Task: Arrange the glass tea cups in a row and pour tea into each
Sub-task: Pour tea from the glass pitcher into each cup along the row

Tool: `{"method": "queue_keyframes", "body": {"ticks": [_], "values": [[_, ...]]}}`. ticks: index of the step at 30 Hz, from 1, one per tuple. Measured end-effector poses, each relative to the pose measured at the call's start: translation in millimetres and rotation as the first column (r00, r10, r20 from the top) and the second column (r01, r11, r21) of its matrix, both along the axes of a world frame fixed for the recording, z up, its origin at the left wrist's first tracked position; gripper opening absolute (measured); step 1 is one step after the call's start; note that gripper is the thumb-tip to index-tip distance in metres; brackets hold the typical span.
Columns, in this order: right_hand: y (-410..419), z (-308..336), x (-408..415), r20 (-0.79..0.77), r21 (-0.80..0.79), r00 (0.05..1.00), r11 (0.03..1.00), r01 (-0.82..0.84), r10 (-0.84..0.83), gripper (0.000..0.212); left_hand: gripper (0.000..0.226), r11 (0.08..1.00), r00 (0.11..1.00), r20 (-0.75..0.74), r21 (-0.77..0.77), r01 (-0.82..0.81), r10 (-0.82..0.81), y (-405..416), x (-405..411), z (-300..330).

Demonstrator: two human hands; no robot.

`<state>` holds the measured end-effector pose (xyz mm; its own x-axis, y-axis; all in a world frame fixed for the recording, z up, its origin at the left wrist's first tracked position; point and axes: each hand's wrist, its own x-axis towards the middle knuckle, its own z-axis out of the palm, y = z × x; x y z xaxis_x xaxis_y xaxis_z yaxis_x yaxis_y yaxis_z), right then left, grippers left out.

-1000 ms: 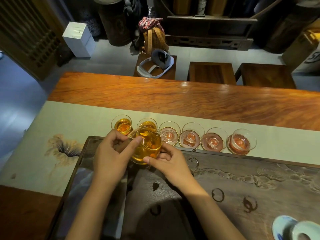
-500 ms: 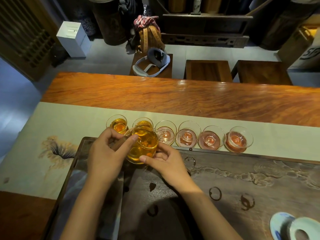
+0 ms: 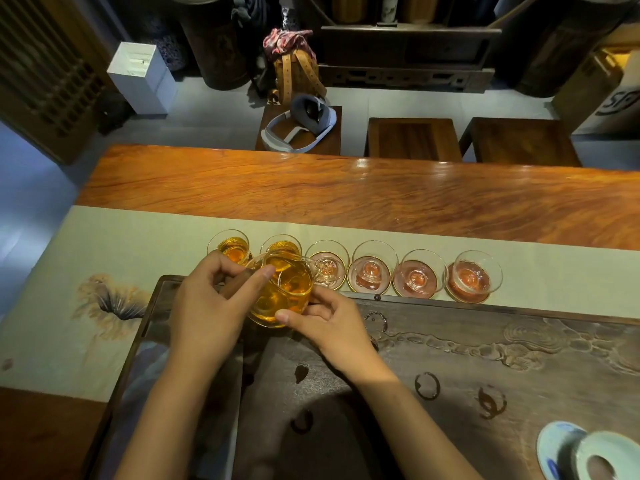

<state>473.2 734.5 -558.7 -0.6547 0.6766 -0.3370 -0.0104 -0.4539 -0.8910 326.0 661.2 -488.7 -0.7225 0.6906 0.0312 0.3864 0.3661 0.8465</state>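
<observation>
Two hands of yours meet over the far edge of the dark carved tea tray [image 3: 450, 358], whose surface carries wet ring marks, and at its near right corner sits a pale blue-and-white porcelain dish [image 3: 561, 448] with a lidded bowl against it. Your left hand [image 3: 211, 306] curls round the wooden handle of the glass pitcher [image 3: 284, 292], forefinger laid along its rim, while your right hand [image 3: 329, 323] steadies the pitcher's lower side with thumb and bent fingers. The pitcher holds amber tea and is tipped away from you, its spout over the third glass cup [image 3: 327, 263] (whether tea is running from it you cannot tell here). Just beyond the tray, six cups stand in a row on the pale cloth runner [image 3: 104, 244]: the first cup [image 3: 230, 245] and second cup [image 3: 281, 244] hold amber tea, and the fourth cup [image 3: 374, 268], fifth cup [image 3: 417, 275] and sixth cup [image 3: 472, 277] sit on reddish coasters, close together. A painted flower marks the runner at the left. Past the runner lies the polished wooden table [image 3: 346, 195], then three low stools, the leftmost bearing a grey and white headset [image 3: 301, 128].
</observation>
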Motion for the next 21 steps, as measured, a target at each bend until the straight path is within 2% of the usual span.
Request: {"method": "queue_keyframes", "body": {"ticks": [21], "values": [[4.8,0.0,3.3,-0.038,-0.032,0.999,0.999,-0.018,0.017,0.056,0.045,1.0,1.0,-0.023,-0.004,-0.013,0.012,0.0,4.7,2.1]]}}
